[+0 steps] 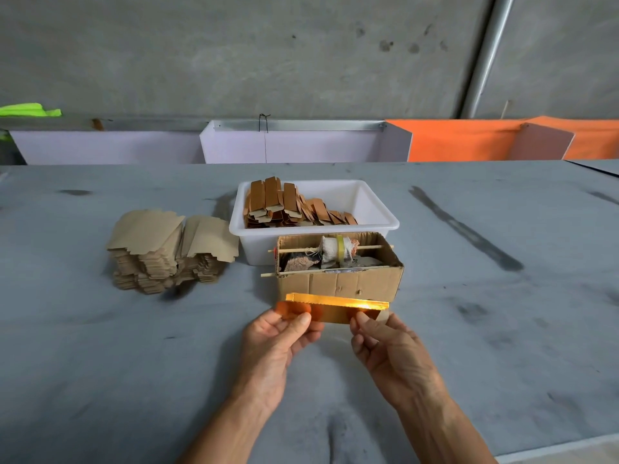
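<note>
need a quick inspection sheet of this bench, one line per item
surface: grey table, dark smudges and streaks
job's things: gold card strip, top edge folded, held in front of the cardboard box; white tub partly filled with folded pieces; stack of flat card blanks left of the tub
clutter: the cardboard box holds a cloth roll on a wooden stick, plus scraps
hands: left hand and right hand each pinch one end of the strip
cables: thin black wire hanging at the white panel
surroundings: concrete wall, orange panel, metal pole
</note>
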Demonstrator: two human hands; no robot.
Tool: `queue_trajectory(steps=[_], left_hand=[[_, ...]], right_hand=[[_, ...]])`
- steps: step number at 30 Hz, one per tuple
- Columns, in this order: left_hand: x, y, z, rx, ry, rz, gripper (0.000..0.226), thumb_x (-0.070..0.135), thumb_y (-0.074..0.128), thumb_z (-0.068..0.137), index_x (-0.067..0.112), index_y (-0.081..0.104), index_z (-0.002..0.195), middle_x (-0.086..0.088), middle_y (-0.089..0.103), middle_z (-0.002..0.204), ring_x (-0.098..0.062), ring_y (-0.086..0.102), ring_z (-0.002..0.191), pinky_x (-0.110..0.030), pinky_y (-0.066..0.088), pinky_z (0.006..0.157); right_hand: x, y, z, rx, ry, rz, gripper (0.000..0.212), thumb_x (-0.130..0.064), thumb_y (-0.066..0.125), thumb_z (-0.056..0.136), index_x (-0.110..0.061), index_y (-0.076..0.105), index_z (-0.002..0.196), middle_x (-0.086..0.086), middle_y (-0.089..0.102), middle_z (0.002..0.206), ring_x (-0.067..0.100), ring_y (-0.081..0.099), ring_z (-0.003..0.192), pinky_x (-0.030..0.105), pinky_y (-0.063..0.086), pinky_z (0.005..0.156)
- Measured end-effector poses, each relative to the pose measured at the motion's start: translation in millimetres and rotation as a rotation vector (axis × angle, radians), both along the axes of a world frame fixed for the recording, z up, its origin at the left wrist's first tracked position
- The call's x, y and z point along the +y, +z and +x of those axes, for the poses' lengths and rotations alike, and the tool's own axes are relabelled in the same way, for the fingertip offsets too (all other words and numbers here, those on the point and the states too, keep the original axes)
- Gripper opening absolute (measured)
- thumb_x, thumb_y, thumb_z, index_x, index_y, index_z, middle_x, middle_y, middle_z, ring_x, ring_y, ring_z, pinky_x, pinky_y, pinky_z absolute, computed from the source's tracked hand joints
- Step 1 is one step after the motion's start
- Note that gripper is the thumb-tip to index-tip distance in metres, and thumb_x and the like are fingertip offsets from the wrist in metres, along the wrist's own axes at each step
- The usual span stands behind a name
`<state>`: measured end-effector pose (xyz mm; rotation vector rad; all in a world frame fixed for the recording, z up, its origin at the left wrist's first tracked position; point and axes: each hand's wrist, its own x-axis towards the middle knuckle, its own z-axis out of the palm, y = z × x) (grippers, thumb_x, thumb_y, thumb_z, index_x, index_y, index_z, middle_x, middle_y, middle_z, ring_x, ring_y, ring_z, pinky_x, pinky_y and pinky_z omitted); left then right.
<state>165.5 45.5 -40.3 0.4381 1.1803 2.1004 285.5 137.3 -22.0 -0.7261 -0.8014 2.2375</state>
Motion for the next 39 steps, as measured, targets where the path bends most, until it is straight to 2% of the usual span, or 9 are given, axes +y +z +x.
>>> queue_trajectory(steps=[7, 14, 18, 21, 24, 27, 31, 35, 39], left_hand=[[-1.1, 5.6, 2.0, -0.062, -0.026, 0.035, 0.032, 0.011, 0.070, 0.062, -0.001, 0.061, 0.091, -0.016, 0.069, 0.081, -0.023, 0.068, 0.070, -0.027, 0.058, 0.064], [-3.3, 10.5, -4.3, -0.211, -0.044, 0.008, 0.030, 0.029, 0.061, 0.071, -0.001, 0.064, 0.067, -0.019, 0.070, 0.080, -0.021, 0.069, 0.071, -0.028, 0.058, 0.058], [-4.8, 8.9, -6.7, -0.088, -0.078, -0.132, 0.005, 0.002, 0.064, 0.069, 0.002, 0.067, 0.066, -0.014, 0.070, 0.073, -0.020, 0.066, 0.067, -0.024, 0.057, 0.059], [-4.2, 6.6, -7.8, -0.024, -0.067, -0.219, 0.017, -0.015, 0.062, 0.073, 0.002, 0.065, 0.071, -0.011, 0.070, 0.069, -0.018, 0.066, 0.062, -0.023, 0.056, 0.060], [-3.2, 6.3, -7.8, 0.018, -0.003, -0.247, 0.022, -0.019, 0.064, 0.070, 0.003, 0.065, 0.070, -0.010, 0.069, 0.068, -0.014, 0.065, 0.058, -0.019, 0.055, 0.058], [-2.6, 3.8, -8.3, 0.143, 0.067, -0.255, 0.028, -0.018, 0.068, 0.067, 0.008, 0.067, 0.077, -0.009, 0.069, 0.076, -0.018, 0.065, 0.067, -0.024, 0.055, 0.065], [-3.5, 3.7, -7.5, 0.279, 0.052, -0.311, 0.038, -0.015, 0.072, 0.066, 0.014, 0.067, 0.090, -0.007, 0.071, 0.083, -0.018, 0.066, 0.078, -0.026, 0.054, 0.068], [-6.6, 8.3, -8.8, 0.343, -0.066, -0.412, 0.035, -0.007, 0.078, 0.065, 0.016, 0.067, 0.089, -0.009, 0.068, 0.090, -0.013, 0.067, 0.062, -0.024, 0.053, 0.052], [-6.3, 10.6, -7.7, 0.403, -0.106, -0.464, 0.032, -0.006, 0.079, 0.066, 0.014, 0.067, 0.088, -0.014, 0.067, 0.094, -0.019, 0.067, 0.059, -0.032, 0.057, 0.053]], right_hand=[[0.3, -5.1, 0.6, 0.004, -0.005, 0.107, 0.031, 0.006, 0.067, 0.058, -0.012, 0.063, 0.083, 0.005, 0.066, 0.068, 0.013, 0.063, 0.061, 0.021, 0.051, 0.050], [1.3, -9.9, 4.9, 0.086, 0.005, 0.205, 0.033, 0.006, 0.069, 0.058, -0.009, 0.064, 0.088, 0.003, 0.066, 0.080, 0.012, 0.064, 0.072, 0.024, 0.057, 0.065], [1.0, -13.2, 5.0, 0.039, -0.018, 0.216, 0.044, 0.005, 0.071, 0.054, -0.009, 0.065, 0.096, 0.010, 0.064, 0.090, 0.017, 0.065, 0.082, 0.029, 0.056, 0.080], [0.6, -14.5, 5.5, 0.022, -0.013, 0.211, 0.064, 0.005, 0.073, 0.054, -0.014, 0.061, 0.113, 0.012, 0.066, 0.090, 0.020, 0.068, 0.082, 0.025, 0.057, 0.072], [0.0, -14.0, 6.7, 0.039, 0.023, 0.173, 0.069, 0.006, 0.073, 0.056, -0.015, 0.056, 0.120, 0.015, 0.062, 0.087, 0.024, 0.067, 0.082, 0.026, 0.057, 0.073], [-3.0, -13.3, 6.4, 0.011, 0.034, 0.126, 0.058, 0.006, 0.071, 0.058, -0.003, 0.058, 0.113, 0.021, 0.055, 0.093, 0.027, 0.064, 0.079, 0.027, 0.059, 0.070], [-4.4, -16.4, 4.2, -0.153, -0.014, 0.153, 0.038, 0.009, 0.069, 0.065, -0.001, 0.062, 0.101, 0.015, 0.065, 0.082, 0.023, 0.066, 0.071, 0.023, 0.057, 0.060], [-2.8, -15.3, 2.4, -0.245, -0.056, 0.222, 0.023, 0.016, 0.065, 0.072, 0.000, 0.063, 0.088, 0.010, 0.064, 0.068, 0.023, 0.063, 0.066, 0.027, 0.058, 0.064], [-2.4, -14.0, 1.9, -0.254, -0.043, 0.235, 0.020, 0.015, 0.067, 0.069, 0.001, 0.063, 0.083, 0.012, 0.068, 0.069, 0.023, 0.066, 0.066, 0.028, 0.059, 0.063]])
